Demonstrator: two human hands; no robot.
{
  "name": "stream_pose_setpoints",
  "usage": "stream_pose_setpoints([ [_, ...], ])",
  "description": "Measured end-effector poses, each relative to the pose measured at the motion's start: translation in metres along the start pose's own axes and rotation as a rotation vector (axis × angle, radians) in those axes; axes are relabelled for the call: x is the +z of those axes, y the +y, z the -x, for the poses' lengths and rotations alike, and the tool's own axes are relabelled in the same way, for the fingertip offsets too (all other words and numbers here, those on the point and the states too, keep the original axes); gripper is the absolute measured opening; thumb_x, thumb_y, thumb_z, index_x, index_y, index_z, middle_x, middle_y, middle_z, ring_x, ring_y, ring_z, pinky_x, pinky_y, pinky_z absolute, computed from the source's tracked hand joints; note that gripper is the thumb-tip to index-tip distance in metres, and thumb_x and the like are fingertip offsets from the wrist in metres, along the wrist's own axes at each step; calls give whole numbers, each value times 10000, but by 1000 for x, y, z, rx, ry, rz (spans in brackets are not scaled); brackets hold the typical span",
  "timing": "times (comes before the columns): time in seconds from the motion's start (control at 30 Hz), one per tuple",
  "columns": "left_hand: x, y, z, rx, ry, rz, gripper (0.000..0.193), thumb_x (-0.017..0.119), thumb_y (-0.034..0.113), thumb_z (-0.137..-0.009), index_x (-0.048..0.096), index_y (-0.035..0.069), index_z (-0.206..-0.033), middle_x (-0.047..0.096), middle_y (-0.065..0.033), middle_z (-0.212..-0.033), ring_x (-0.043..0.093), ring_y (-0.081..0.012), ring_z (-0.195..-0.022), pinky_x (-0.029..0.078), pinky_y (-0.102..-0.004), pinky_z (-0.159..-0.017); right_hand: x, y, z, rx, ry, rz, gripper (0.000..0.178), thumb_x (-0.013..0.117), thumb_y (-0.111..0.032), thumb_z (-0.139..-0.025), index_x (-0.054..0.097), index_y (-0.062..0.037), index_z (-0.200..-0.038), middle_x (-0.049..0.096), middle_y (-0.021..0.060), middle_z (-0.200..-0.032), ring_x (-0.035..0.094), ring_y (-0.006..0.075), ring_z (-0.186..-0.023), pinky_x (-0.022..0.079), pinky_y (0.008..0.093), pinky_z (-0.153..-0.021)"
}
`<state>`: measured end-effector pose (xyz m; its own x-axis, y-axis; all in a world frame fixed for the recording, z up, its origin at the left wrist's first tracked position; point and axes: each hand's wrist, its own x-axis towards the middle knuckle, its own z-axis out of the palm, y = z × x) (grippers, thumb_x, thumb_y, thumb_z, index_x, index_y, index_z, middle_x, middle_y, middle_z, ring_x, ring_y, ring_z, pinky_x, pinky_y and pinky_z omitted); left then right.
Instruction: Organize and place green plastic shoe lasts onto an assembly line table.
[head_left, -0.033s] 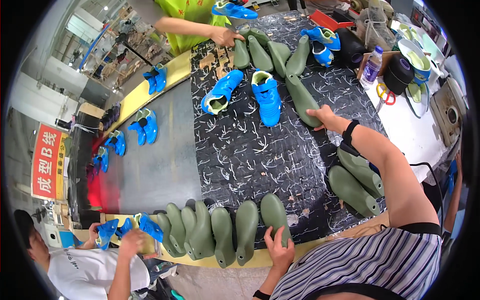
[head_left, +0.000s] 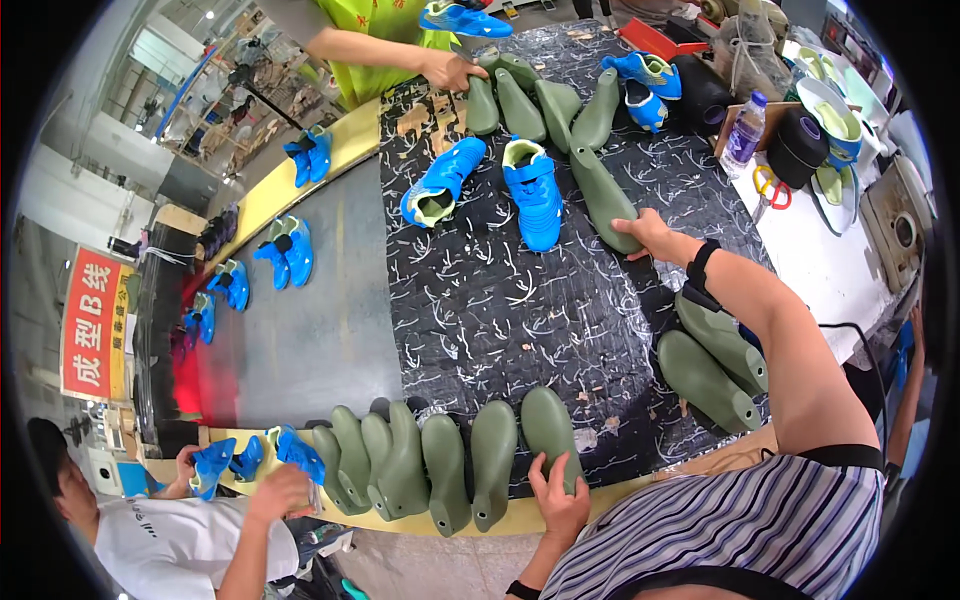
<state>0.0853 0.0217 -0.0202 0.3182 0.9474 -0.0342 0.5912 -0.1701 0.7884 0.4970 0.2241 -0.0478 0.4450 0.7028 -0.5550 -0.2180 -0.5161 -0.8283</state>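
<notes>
The left hand (head_left: 556, 497) lies spread over the heel of a green last (head_left: 548, 428), the end one in a row of lasts (head_left: 420, 465) standing side by side along the near edge of the counter (head_left: 500, 310). The right hand (head_left: 650, 232) rests with fingers curled on another last (head_left: 603, 190) that lies flat farther out, just beside a pair of blue shoes (head_left: 490, 185). The lasts are smooth, matt olive and foot-shaped; the shoes are bright blue with pale lining. The counter wears a black sheet marbled with white streaks. To the right, an open brown box (head_left: 735, 125) holds a plastic bottle (head_left: 744, 132), though how deep it sits is hard to tell. Two more lasts (head_left: 710, 365) lie under the right forearm. A co-worker's hand (head_left: 448, 70) grips lasts at the far edge. Compared with the earlier frame, both hands sit in the same places.
</notes>
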Motion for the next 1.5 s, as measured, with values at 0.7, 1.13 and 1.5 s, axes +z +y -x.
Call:
stream_pose_setpoints([
  [0.7,-5,-2,-3,60,47,31,480,648,0,-694,576,58,-1165,411,-261,-1259,439,-425,-1145,391,-447,-959,147,18,104,-74,-699,337,498,678,-265,-834,496,111,-1106,617,149,-890,599,180,-625,461,257,-382],
  [1.13,2,-8,4,12,32,7,489,658,31,-696,576,79,-1176,377,-234,-1281,432,-405,-1160,376,-431,-975,103,22,77,-177,-40,-9,419,647,-254,-851,517,88,-1055,638,145,-807,586,183,-541,438,282,-393],
  [1.5,0,-2,-1,-5,19,44,500,664,8,-683,579,52,-1173,385,-261,-1264,417,-437,-1171,372,-466,-986,168,4,100,110,-552,-161,341,671,-227,-839,606,89,-948,634,118,-708,539,140,-456,370,244,-352],
])
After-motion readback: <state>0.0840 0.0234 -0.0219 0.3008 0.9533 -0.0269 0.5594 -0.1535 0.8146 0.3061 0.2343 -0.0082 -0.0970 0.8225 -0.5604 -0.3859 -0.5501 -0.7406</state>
